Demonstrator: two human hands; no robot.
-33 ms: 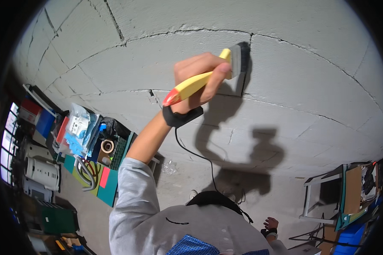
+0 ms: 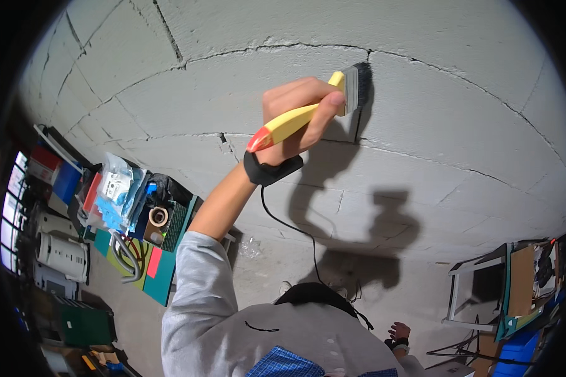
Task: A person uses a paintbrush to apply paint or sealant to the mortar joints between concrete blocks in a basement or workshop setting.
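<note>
Brush (image 2: 308, 113) in left hand (image 2: 295, 119)

Tape roll (image 2: 158, 217) among floor clutter; white canister (image 2: 61, 254); metal frame (image 2: 478, 289).

I see a flat paintbrush (image 2: 321, 107) with a yellow handle, a red tip at its end and dark bristles. It lies tilted, bristles up and to the right, pressed into a vertical joint of the grey block wall (image 2: 459, 107).
</note>
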